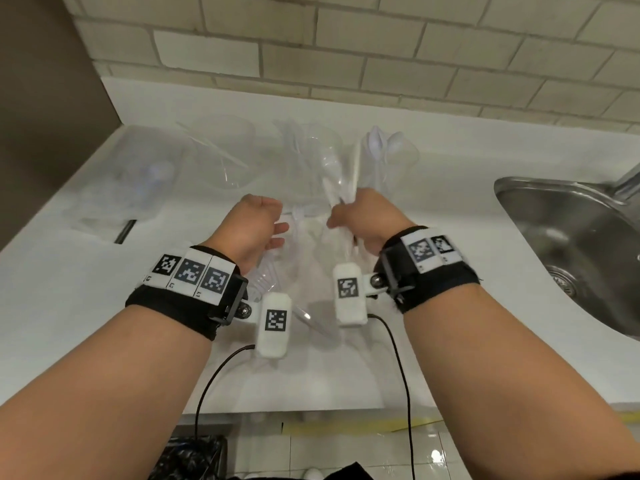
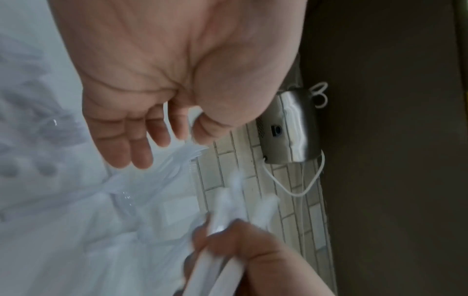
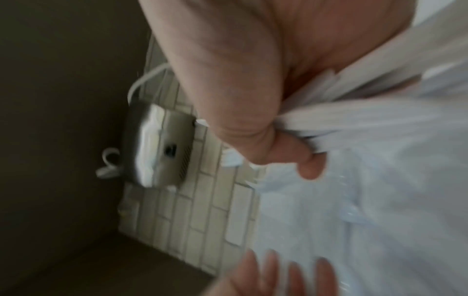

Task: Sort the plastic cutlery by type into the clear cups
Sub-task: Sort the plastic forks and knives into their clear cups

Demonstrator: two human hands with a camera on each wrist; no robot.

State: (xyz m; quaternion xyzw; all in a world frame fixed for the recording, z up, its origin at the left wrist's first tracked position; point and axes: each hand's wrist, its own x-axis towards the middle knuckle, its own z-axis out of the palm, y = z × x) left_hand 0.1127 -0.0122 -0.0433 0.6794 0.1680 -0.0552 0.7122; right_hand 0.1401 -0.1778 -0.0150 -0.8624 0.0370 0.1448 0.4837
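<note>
a clear cup (image 1: 410, 159) on the right holds upright white spoons (image 1: 375, 142).

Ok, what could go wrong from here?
1. The right hand grips a whole bundle of cutlery; a piece may slip out or land in the wrong cup.
2. The left hand only pinches one white piece, an easy drop.
3. The spoon cup stands close behind and could be knocked over.

Right wrist view blurred; cutlery (image 3: 354, 118) type indistinct; sink (image 1: 519, 183) cut off at edge.
</note>
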